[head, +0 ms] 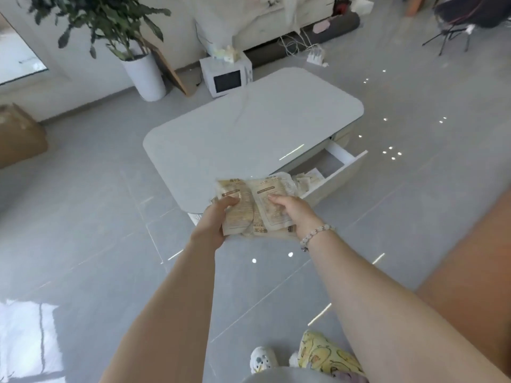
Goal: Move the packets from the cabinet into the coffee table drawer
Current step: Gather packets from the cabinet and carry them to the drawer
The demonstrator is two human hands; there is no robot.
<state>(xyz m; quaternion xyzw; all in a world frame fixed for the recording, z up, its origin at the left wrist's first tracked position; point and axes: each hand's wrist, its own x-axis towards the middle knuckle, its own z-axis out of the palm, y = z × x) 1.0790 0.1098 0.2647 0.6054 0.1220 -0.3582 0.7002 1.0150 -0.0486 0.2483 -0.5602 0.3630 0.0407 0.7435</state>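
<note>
Both my hands hold a stack of beige printed packets [254,208] in front of me, above the floor near the coffee table's front corner. My left hand [214,221] grips the stack's left side, thumb on top. My right hand [290,210], with a bead bracelet on the wrist, rests its fingers on the top packet. The white coffee table [249,128] stands ahead. Its drawer [336,168] is pulled open on the right side, and several pale packets [307,179] lie inside it. The cabinet is not in view.
A white microwave [226,76] sits on the floor behind the table, next to a potted plant in a tall white pot [145,76]. A cardboard box [19,134] stands at the left. A brown surface [470,258] fills the right edge. Grey tiled floor surrounds the table.
</note>
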